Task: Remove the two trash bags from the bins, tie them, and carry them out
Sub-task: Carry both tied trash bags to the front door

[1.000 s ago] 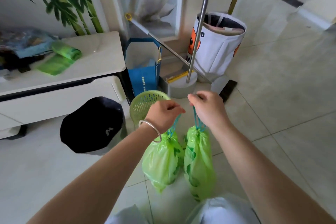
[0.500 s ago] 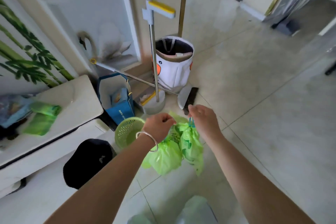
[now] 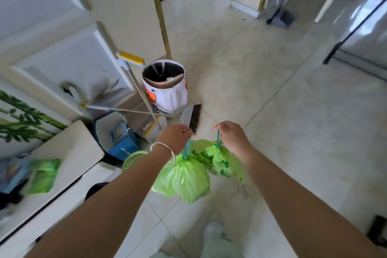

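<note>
Two tied green trash bags hang in the air in front of me. My left hand [image 3: 175,137], with a silver bangle on the wrist, is closed on the blue drawstring of the left green bag [image 3: 187,178]. My right hand [image 3: 231,135] grips the drawstring of the right green bag [image 3: 222,162], which carries dark green leaf prints. The bags touch each other at their sides. A green mesh bin [image 3: 134,159] stands on the floor below my left forearm, mostly hidden. A black bin [image 3: 95,189] is largely covered by my left arm.
A white fabric basket [image 3: 167,92] with an orange print stands ahead, with a mop [image 3: 136,81], a broom [image 3: 193,119] and a blue bag [image 3: 120,136] beside it. A white cabinet [image 3: 69,159] runs along the left. Open tiled floor [image 3: 282,100] leads right toward a doorway.
My view has risen and swung to the right, showing more floor and the doorway. Both hands have lifted the bags higher, and the bags now swing forward.
</note>
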